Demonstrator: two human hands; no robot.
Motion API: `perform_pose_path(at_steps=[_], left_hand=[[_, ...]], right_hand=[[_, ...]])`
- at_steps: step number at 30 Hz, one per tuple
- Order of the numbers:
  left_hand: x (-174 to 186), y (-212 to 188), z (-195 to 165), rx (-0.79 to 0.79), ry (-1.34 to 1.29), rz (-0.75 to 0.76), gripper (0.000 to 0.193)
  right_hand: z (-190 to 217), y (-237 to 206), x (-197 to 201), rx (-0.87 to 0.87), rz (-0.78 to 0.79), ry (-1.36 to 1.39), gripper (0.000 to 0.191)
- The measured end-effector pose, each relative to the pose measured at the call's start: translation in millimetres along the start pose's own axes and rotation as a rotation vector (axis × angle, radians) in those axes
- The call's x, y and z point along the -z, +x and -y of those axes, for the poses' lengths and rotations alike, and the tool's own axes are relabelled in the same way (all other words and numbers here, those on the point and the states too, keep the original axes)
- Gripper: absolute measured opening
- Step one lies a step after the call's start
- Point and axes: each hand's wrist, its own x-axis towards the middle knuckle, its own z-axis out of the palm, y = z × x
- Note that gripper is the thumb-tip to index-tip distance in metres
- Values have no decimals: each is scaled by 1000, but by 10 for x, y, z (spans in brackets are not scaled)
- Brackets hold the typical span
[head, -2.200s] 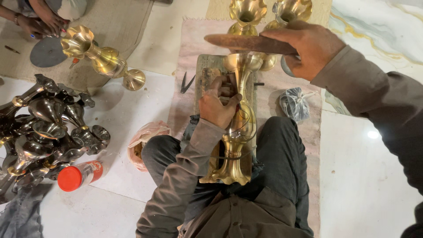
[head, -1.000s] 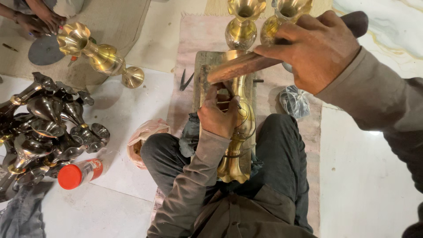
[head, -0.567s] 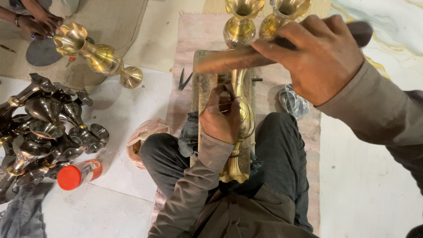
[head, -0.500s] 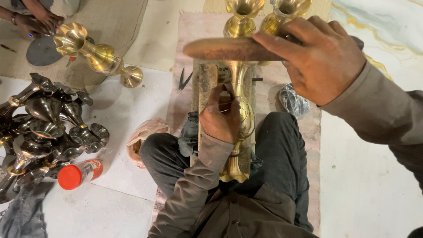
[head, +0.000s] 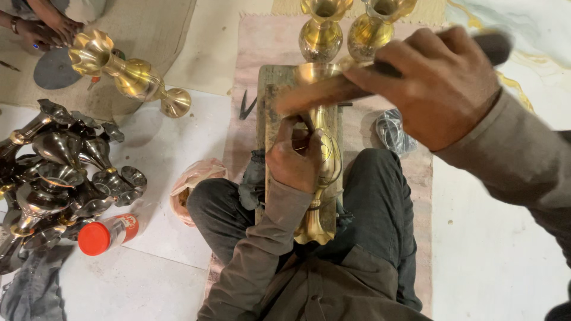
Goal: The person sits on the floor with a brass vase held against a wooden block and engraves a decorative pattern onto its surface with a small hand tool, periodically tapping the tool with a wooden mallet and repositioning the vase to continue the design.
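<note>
Both hands busy: my left hand point(head: 295, 159) pinches a small tool against the brass vase point(head: 321, 178) lying on the block point(head: 270, 95). My right hand point(head: 443, 89), fingers wrapped tight, grips a blurred wooden mallet point(head: 321, 92) above it.

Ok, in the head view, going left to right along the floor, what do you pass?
Pile of dark metal vases → red-capped bottle → pink plastic bag → left hand on the brass vase → clear bag.

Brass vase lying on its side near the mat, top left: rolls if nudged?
Likely yes: the brass vase lies on its round belly, so a nudge should roll it, probably curving since belly and foot differ in width. Polished metal looks slippery, and probably heavy for its size.
</note>
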Motion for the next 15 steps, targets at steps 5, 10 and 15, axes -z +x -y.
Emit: perform_pose_path(at_steps=[5,10,15], left_hand=[[-15,11,21,-6,-54,4,36],[-13,-10,21,-42,-24,6,42],[-6,-14,10,-32,-34,4,43]], right_hand=[[-13,-49,-4,-53,10,3,49],[-22,-90,-7,-38,39,-77,48],[-17,-36,67,-10,-3,-66,43]])
